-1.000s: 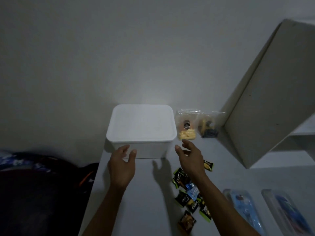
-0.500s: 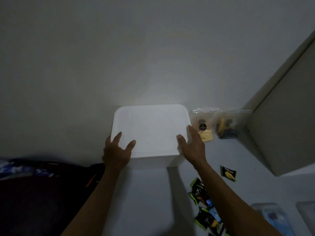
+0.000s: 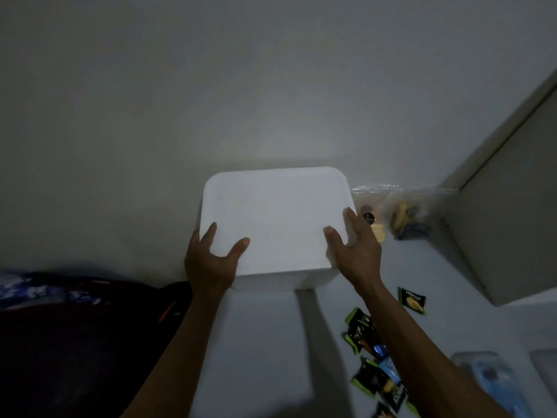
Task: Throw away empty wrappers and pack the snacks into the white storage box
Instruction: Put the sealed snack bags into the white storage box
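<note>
**Bystanders: what else is in shot**

Grey wall [image 3: 271, 86] fills top half, dim, plain. White tabletop [image 3: 265, 342] below it, back edge w/ the wall. Far right: pale cabinet panel [image 3: 509, 230], angled in the wide lens, standing on the table. Bottom right corner: clear plastic pack w/ blue contents [image 3: 494, 384], lying flat; a 2nd similar pack [image 3: 545, 369] just beside it, cut by frame edge – contents can't tell. Left of the table, lower: dark bag or bundle [image 3: 75, 342] w/ an orange strip [image 3: 167, 312] near the table edge. Above it, blue-white patterned fabric [image 3: 39, 289], blurred.
</note>
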A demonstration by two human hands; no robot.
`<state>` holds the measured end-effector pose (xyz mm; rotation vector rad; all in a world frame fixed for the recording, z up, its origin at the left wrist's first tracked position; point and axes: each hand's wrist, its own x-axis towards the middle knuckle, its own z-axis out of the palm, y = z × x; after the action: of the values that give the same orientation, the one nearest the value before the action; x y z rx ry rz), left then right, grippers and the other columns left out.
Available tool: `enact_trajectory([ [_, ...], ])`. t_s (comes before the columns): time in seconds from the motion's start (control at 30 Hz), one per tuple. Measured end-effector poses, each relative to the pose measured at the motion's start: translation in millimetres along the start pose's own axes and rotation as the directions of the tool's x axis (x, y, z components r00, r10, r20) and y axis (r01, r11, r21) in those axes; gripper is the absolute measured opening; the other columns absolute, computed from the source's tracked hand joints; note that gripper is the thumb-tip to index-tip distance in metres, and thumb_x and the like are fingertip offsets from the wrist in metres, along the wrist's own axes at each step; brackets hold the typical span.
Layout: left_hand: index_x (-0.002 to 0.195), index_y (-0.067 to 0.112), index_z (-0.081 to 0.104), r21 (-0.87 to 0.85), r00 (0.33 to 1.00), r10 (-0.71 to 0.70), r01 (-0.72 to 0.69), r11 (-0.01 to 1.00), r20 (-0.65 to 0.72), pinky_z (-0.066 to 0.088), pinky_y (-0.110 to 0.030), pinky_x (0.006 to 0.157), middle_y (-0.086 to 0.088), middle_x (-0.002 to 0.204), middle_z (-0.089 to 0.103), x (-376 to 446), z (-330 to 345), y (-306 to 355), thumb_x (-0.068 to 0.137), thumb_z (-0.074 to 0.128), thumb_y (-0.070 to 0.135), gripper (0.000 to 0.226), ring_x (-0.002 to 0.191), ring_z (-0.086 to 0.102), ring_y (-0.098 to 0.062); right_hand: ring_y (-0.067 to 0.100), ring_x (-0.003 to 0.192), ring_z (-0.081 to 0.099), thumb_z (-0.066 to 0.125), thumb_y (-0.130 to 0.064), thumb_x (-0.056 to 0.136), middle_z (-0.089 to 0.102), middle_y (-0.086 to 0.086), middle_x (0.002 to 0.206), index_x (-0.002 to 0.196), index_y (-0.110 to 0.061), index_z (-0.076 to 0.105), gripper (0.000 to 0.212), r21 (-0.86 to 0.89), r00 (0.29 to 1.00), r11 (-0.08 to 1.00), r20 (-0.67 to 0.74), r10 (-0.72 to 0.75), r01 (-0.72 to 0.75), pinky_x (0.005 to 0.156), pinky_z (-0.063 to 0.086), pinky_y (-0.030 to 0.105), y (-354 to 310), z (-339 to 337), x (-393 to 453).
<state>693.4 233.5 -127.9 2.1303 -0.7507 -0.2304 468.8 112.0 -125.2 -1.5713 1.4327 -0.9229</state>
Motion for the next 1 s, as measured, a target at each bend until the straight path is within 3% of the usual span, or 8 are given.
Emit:
enact_trajectory([
  [0.27, 0.136, 0.011, 0.055, -0.158, 0.997, 0.076, -0.079, 0.984, -0.027, 0.04, -0.028, 0.105, -0.006, 0.143, 0.048, -97.8, -84.9, -11.0, 0.062, 0.085, 0.048, 0.088, 0.129, 0.048, -0.018, 0.003, 0.136, 0.036, 0.071, -0.04, 0.087, 0.044, -0.01, 0.149, 0.145, -0.027, 0.047, 0.064, -0.003, 0.995, 0.997, -0.073, -0.074, 0.074, 0.112, 0.029, 0.025, -21.8, -35.1, -116.6],
  [0.4, 0.136, 0.017, 0.055, -0.162, 0.999, 0.03, -0.025, 0.986, 0.027, 0.041, -0.031, 0.107, 0.001, 0.143, 0.048, -150.7, -115.6, -44.9, 0.063, 0.086, 0.047, 0.086, 0.13, 0.047, -0.013, 0.008, 0.14, 0.034, 0.072, -0.035, 0.087, 0.044, -0.006, 0.15, 0.144, -0.024, 0.047, 0.064, -0.008, 0.996, 0.999, -0.071, -0.048, 0.047, 0.111, 0.027, 0.025, -5.3, -40.6, -191.4],
  [0.63, 0.142, 0.024, 0.047, 0.143, 0.981, -0.112, 0.089, 0.986, 0.16, 0.034, -0.043, 0.11, -0.005, 0.153, 0.034, -225.7, -126.1, -113.2, 0.066, 0.079, 0.056, 0.088, 0.136, 0.038, -0.027, 0.013, 0.143, 0.034, 0.071, -0.039, 0.087, 0.042, -0.003, 0.152, 0.146, -0.02, 0.046, 0.067, -0.056, 0.997, 0.996, 0.004, 0.073, -0.072, 0.115, 0.03, 0.035, 64.1, -37.0, -284.8],
  [0.83, 0.144, 0.025, 0.044, 0.116, 0.913, -0.284, 0.261, 0.958, 0.293, 0.027, -0.039, 0.116, -0.004, 0.158, 0.026, -251.7, -93.5, -158.1, 0.064, 0.084, 0.05, 0.093, 0.143, 0.029, -0.023, 0.015, 0.143, 0.035, 0.071, -0.038, 0.086, 0.043, 0.003, 0.152, 0.145, -0.018, 0.046, 0.066, -0.101, 0.98, 0.978, 0.061, 0.19, -0.183, 0.118, 0.03, 0.039, 125.5, -20.9, -300.2],
  [1.0, 0.147, 0.023, 0.039, 0.231, 0.88, -0.347, 0.282, 0.931, 0.324, 0.028, -0.044, 0.116, -0.008, 0.157, 0.025, -255.4, -57.9, -194.7, 0.066, 0.08, 0.056, 0.097, 0.143, 0.028, -0.029, 0.021, 0.141, 0.038, 0.067, -0.05, 0.087, 0.043, 0.008, 0.152, 0.145, -0.017, 0.046, 0.07, -0.213, 0.972, 0.961, 0.115, 0.205, -0.177, 0.115, 0.035, 0.044, 166.7, -5.7, -289.3],
])
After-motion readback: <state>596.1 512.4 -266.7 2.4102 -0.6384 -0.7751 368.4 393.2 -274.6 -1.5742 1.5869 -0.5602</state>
